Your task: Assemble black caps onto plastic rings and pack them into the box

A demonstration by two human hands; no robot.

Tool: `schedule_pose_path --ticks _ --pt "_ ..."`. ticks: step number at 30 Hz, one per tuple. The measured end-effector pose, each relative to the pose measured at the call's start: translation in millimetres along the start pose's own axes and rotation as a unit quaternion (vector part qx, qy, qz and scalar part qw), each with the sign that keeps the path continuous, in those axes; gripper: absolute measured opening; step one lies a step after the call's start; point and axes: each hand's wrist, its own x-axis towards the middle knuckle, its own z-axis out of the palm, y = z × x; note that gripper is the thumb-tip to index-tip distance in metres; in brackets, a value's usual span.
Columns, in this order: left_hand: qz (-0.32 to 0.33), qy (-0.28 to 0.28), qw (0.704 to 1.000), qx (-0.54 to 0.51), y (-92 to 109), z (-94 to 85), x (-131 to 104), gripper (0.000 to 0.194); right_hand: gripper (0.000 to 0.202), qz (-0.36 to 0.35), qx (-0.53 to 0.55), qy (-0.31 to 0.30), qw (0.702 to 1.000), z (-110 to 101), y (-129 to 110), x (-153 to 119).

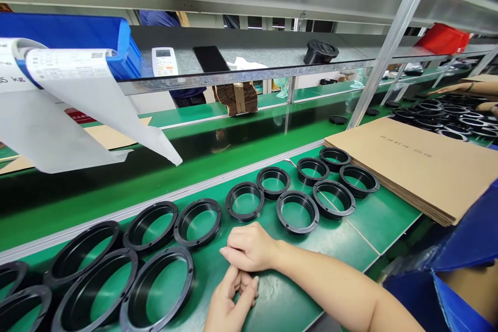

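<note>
My right hand [252, 248] is closed, its curled fingers meeting my left hand [232, 298] just above the green tabletop [299, 280]. The left fingers are also curled, thumb bent against them. Whatever lies between the fingers, if anything, is hidden. To the left of my hands stand several black flanged rings [157, 290] with small holes in their rims. Just beyond my knuckles is one black ring [245, 215], with another ring [298, 225] to its right. More rings continue toward the back right; neither hand touches any of them.
Stacked cardboard sheets [412, 150] lie at the right, above a blue bin [462, 249]. A shelf [268, 70] overhead carries a white remote [164, 61], a dark phone [211, 58] and a black round part [321, 52]. Paper labels [97, 98] hang at left. A co-worker's arm [467, 87] reaches among rings far right.
</note>
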Motion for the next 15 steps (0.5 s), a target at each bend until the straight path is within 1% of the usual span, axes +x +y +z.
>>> schedule_pose_path --ticks 3,5,7,9,11,13,15 --pt "-0.004 0.001 1.000 0.001 1.5 1.0 -0.4 0.056 0.046 -0.003 0.014 0.019 1.000 0.9 0.2 0.2" --pt "-0.004 0.002 1.000 0.002 2.2 2.1 -1.1 0.057 0.046 -0.005 0.014 0.021 1.000 1.5 0.5 0.5" --pt "-0.003 0.016 1.000 -0.002 2.6 3.3 -1.8 0.056 0.047 -0.004 0.008 0.014 1.000 1.8 0.7 0.8" --pt "0.001 0.028 1.000 -0.007 2.3 3.6 -2.0 0.055 0.047 -0.004 0.012 0.020 1.000 1.8 0.9 1.1" --pt "0.002 0.014 1.000 -0.006 1.2 2.6 -1.3 0.054 0.047 -0.005 0.018 0.028 0.999 1.9 1.0 1.1" --pt "0.001 -0.005 1.000 -0.001 -0.5 0.9 -0.2 0.054 0.048 -0.001 0.014 0.020 1.000 2.1 1.2 1.0" --pt "0.001 -0.011 1.000 0.002 -2.3 -0.8 0.9 0.053 0.048 0.001 0.013 0.015 1.000 2.3 1.3 0.7"
